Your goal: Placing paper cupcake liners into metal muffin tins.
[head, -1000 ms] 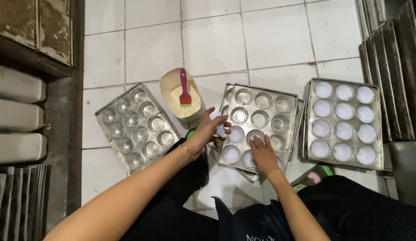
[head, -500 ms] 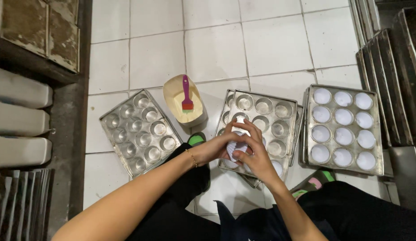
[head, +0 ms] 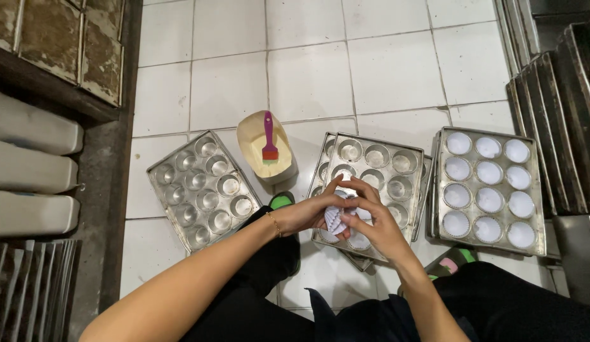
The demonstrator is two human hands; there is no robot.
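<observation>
Drawn together since a second ago, when spread apart over separate cups. Left hand (head: 306, 214) and right hand (head: 373, 223) both pinched narrowly on a stack of white pleated paper cupcake liners (head: 337, 218), held above the middle grey metal muffin tray (head: 378, 166) lying on the white tiled floor (head: 307, 76).

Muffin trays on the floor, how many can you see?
3, maybe more. An empty muffin tray lies left, the middle tray sits under both hands, and the tray with white paper cups lies right. Another tray's edge seems to peek from beneath the middle one.
</observation>
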